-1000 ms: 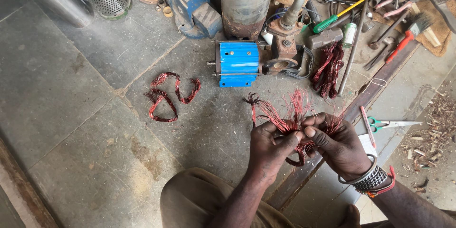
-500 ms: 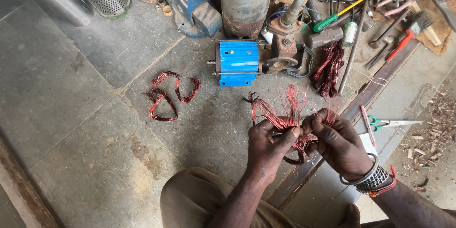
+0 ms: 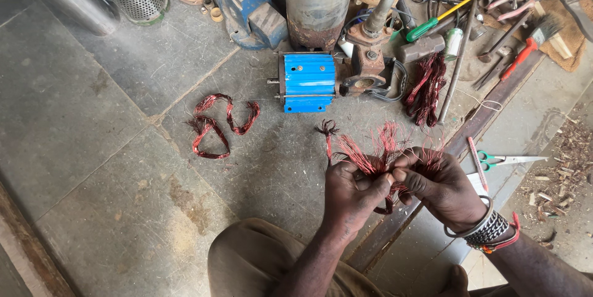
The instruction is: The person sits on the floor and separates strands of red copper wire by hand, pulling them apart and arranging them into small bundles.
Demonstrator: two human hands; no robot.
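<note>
My left hand [image 3: 353,195] and my right hand [image 3: 441,186] meet over the stone floor, both closed on one bundle of red copper winding wire [image 3: 378,152]. The cut wire ends fan upward above my fingers, and a thin twisted strand [image 3: 327,133] sticks out to the left. My right wrist carries metal bangles and a red band. My knee in tan trousers [image 3: 259,260] sits just below the hands.
A blue finned motor housing [image 3: 307,82] lies ahead, beside a rusty pump part [image 3: 369,68]. Loose red wire coils [image 3: 217,124] lie to the left, another bunch [image 3: 425,87] to the right. Green-handled scissors [image 3: 503,160], tools, a grey cylinder [image 3: 318,0] and a blue vise [image 3: 247,6] crowd the top.
Both hands stay on the wire bundle. The fingers have shifted slightly along the strands, and the fanned ends have moved a little.
</note>
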